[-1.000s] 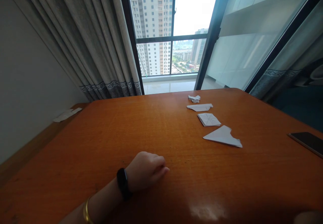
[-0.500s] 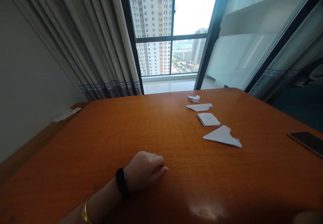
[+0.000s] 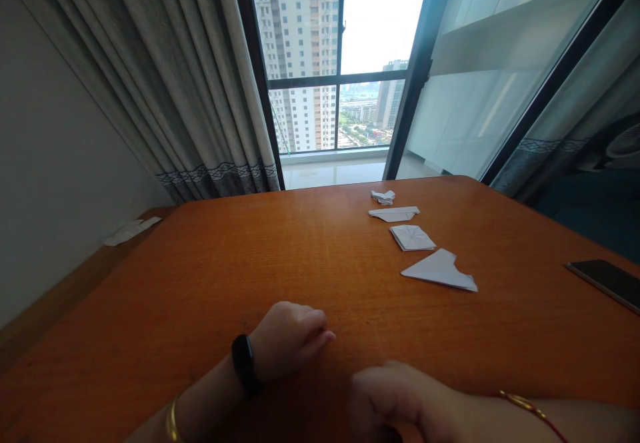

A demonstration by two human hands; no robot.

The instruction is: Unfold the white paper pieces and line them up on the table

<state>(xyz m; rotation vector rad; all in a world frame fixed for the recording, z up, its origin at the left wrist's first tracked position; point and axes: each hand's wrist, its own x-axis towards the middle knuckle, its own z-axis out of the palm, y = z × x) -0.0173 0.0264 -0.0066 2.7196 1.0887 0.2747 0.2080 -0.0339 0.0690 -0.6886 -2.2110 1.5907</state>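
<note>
From where I stand, the notched paper piece [image 3: 440, 271] lies flat on the near side of the folded paper square [image 3: 413, 238], reaching a little to its right. Its sharp tip points left, and its long axis runs mostly crosswise, the right end slanting slightly toward the person. The notch is cut into its right-hand side. Its upper corner comes up just beside the square's nearest corner; whether they touch I can't tell.

Beyond the square lies a long paper strip [image 3: 394, 214], also set crosswise, and beyond that a small pleated paper wad [image 3: 383, 197], near the table's far edge.

On the near side of the square and to its left, the left hand [image 3: 287, 340] is curled over the wood, fingers drawn in together and thumb alongside; it is close to the notched piece without touching it. The right hand [image 3: 400, 396] sits nearer the person than the square, almost straight down from it, dim and partly cut off. Its fingers are bent, but how tightly, or around what, I can't tell.

Left of the square, a broad stretch of the table [image 3: 225, 263] runs out to its left edge. Well to the square's right, a dark phone [image 3: 605, 280] lies slantwise by the right edge. Between the notched piece and both hands there is a band of wood. Far past the square stands the window [image 3: 363, 78].
</note>
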